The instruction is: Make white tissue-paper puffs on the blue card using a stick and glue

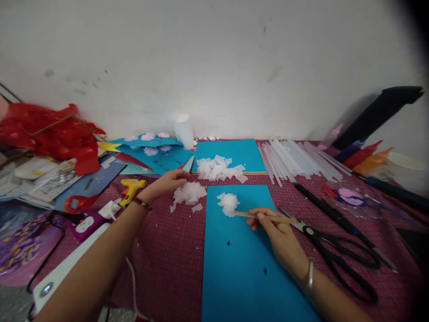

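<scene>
My right hand [271, 223] is closed around a thin flat wooden stick [246, 215]. The stick's tip touches the lower edge of a ruffled white paper flower [228, 201] on a blue sheet [234, 286]. Two small dark dots mark the sheet below the flower. My left hand [172, 180] hovers at the upper left edge of a loose pile of white paper pieces [190, 193], its fingers loosely bent and apart, with nothing visible in them. Another heap of paper pieces [217, 168] lies on a second blue sheet [234, 150] behind.
Black-handled scissors [335, 250] and a black pen-like tool [325, 208] lie right of my right hand. Translucent glue sticks [295, 158] are at the back right. A yellow glue gun [132, 190] and purple power strip [87, 223] stand left, near red plastic [50, 127].
</scene>
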A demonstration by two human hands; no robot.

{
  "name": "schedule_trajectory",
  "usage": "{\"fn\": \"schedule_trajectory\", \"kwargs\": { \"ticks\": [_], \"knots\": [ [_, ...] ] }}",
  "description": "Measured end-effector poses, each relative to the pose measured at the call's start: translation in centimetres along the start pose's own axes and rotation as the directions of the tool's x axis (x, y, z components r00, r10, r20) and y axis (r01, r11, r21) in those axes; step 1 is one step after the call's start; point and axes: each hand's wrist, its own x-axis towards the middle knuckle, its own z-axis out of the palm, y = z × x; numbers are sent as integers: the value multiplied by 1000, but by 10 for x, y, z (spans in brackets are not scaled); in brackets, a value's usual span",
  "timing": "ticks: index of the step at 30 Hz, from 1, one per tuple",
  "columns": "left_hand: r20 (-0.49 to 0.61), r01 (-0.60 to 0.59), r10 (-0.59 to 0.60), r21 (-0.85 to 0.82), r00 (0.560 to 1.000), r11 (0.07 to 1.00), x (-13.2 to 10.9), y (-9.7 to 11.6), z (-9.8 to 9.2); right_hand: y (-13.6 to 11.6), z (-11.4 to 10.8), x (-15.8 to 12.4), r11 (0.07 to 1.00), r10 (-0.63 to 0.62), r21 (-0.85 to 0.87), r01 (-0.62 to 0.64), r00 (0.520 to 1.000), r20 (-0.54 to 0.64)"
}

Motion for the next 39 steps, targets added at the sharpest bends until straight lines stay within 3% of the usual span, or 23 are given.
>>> {"fn": "schedule_trajectory", "kwargs": {
  "ticks": [3,7,12,15,17,20,22,26,27,28,31,32,36,39],
  "knots": [
    [64,8,-10,37,998,999,5,-10,2,2,-2,0,998,21,60,-21,1000,5],
    [16,33,-34,51,999,998,4,-9,7,3,-3,2,980,37,198,-33,999,-14],
    [-85,38,-43,-64,995,997,-9,17,-3,-3,-2,5,920,62,388,-48,998,-23],
    [-110,-15,-6,-190,994,982,-18,40,0,-5,-2,6,891,89,448,-70,996,-20],
    [-55,-25,11,-272,998,962,-21,53,12,-5,-2,6,883,111,460,-87,993,-26],
    [156,3,53,-333,986,943,-23,61,39,-7,-2,5,898,118,430,-87,992,-46],
    [342,10,96,-295,935,956,-22,59,55,-8,-2,5,908,113,411,-82,992,-52],
    [685,-77,173,-169,708,983,-24,47,72,-7,-3,6,918,103,389,-73,993,-57],
    [707,-105,173,-139,686,985,-25,45,73,-6,-3,6,925,96,374,-69,994,-56],
    [690,-124,162,-105,705,987,-25,45,75,-5,-3,6,934,84,353,-60,995,-52],
    [460,-114,117,-35,880,993,-25,46,82,-2,-1,4,966,18,259,-11,1000,-24],
    [382,-95,99,-31,919,995,-24,47,86,-1,0,3,976,-6,219,8,1000,-13],
    [312,-39,65,-90,948,995,-20,47,96,-2,4,-1,997,-55,55,51,997,63],
    [241,-8,40,-131,970,991,-19,42,90,-3,3,-2,997,-70,45,67,996,51]
  ]
}}
